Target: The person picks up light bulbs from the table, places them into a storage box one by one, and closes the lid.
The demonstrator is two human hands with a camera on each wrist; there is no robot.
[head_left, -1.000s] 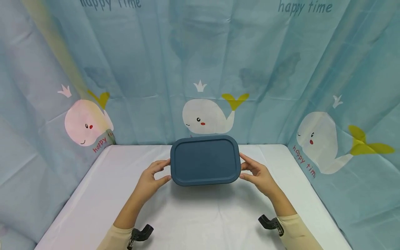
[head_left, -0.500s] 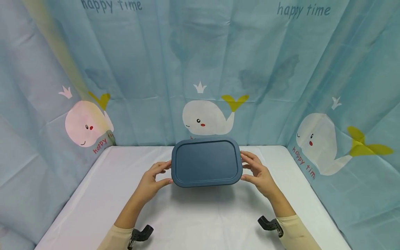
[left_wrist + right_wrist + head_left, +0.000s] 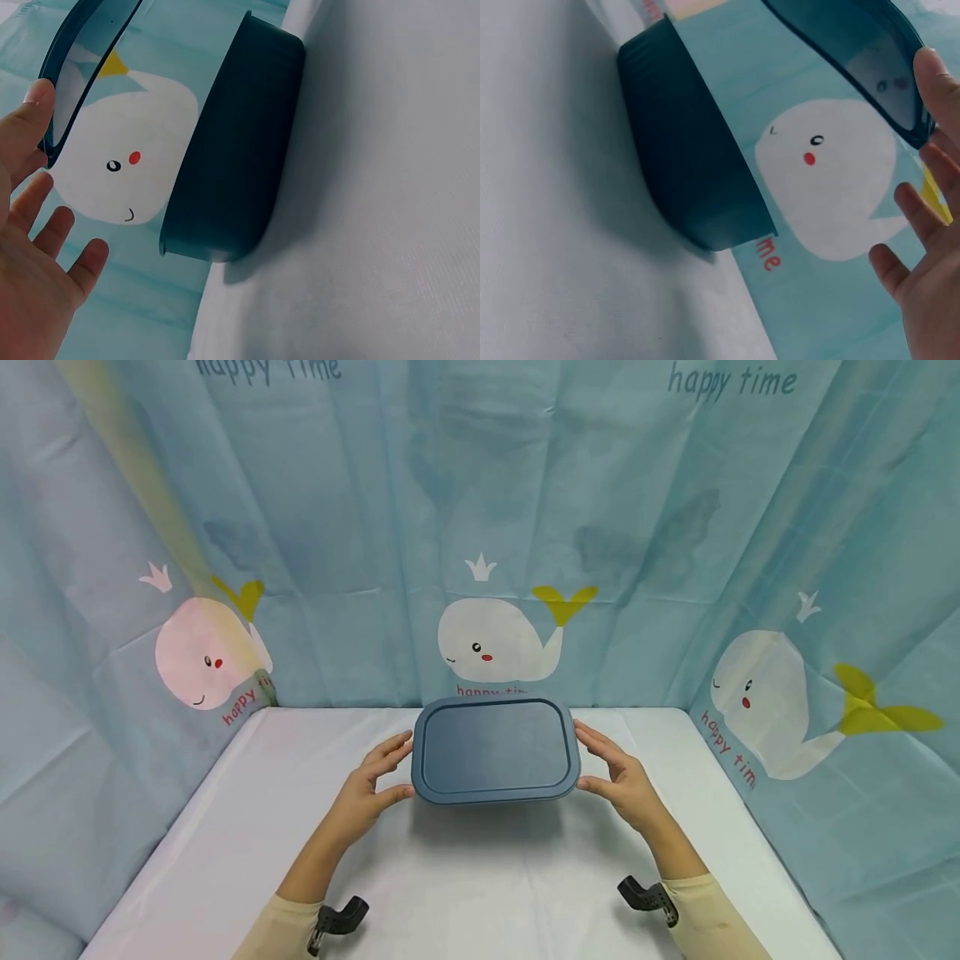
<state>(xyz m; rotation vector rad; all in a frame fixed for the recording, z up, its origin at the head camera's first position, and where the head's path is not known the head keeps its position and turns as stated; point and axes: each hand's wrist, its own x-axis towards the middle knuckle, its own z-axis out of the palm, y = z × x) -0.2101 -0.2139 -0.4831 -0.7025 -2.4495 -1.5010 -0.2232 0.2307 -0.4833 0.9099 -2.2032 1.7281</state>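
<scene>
A blue rectangular lid [image 3: 495, 750] with rounded corners hangs between the two hands, covering the box in the head view. Both wrist views show a dark blue box [image 3: 232, 142] on the tabletop, with a clear gap between it and the raised lid. My left hand [image 3: 367, 789] pinches the lid's left end between thumb and index finger, its other fingers spread away from the rim. At the right end, my right hand [image 3: 626, 781] holds the rim with thumb and index finger, the remaining fingers loose.
White cloth covers the table [image 3: 487, 893]. Blue curtains [image 3: 337, 527] printed with whales stand behind and at both sides, close to the table's edges. A black wrist mount [image 3: 341, 916] sticks out from the left sleeve, another mount [image 3: 647, 897] from the right.
The lid's far edge has dropped a little in the head view, and its top looks lighter. The left hand's fingers have spread slightly; both arms have barely moved.
</scene>
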